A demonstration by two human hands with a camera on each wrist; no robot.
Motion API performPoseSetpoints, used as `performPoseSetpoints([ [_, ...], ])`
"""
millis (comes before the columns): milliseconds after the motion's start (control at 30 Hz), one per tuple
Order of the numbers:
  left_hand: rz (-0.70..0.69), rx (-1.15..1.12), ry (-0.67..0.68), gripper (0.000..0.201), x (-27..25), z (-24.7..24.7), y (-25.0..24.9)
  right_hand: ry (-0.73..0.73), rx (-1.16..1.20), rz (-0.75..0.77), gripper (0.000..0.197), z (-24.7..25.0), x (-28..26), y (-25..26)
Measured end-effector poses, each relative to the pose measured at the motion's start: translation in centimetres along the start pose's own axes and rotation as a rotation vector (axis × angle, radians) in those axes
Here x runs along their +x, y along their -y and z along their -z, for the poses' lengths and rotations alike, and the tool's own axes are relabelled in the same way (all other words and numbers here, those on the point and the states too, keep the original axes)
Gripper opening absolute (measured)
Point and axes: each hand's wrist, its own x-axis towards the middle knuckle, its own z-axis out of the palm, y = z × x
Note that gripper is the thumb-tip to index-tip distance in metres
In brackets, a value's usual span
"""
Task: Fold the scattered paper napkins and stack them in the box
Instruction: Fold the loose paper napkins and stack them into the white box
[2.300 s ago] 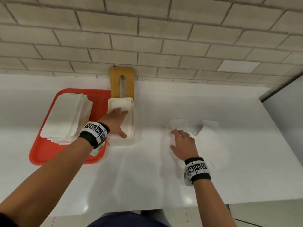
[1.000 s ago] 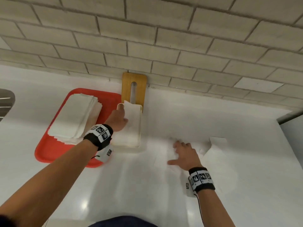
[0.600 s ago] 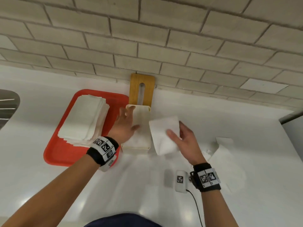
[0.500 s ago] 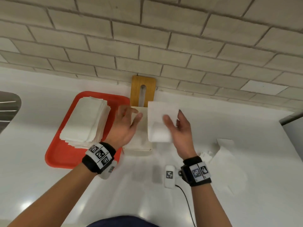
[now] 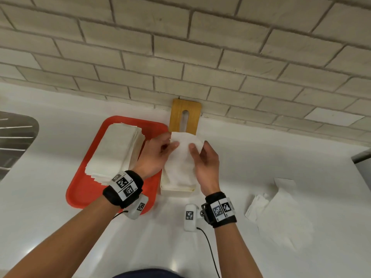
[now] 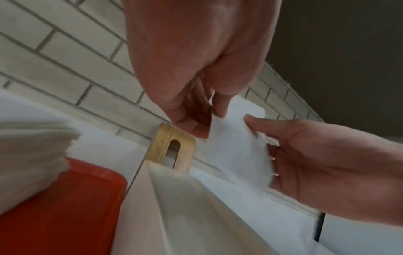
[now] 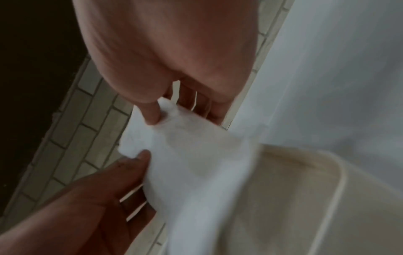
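Both hands hold one white napkin above the cream box at the centre of the frame. The left hand pinches its upper left edge; the right hand grips its right side, thumb on the front. The napkin's lower end hangs into the box. A stack of napkins lies on the red tray at left, and loose napkins lie on the worktop at lower right.
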Motion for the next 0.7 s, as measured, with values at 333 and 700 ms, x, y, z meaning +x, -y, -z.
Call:
performPoseSetpoints([
  [333,0.072,0.353,0.025,0.039,2.5,-3.7,3.2,0.157,-0.466,-0.070,0.056,-1.0,0.7,-2.5],
  [700,-0.069,0.980,0.207,0.038,2.9,-4.6,4.4,0.220,-0.841,0.070,0.034,-2.0,-1.1,-4.0],
])
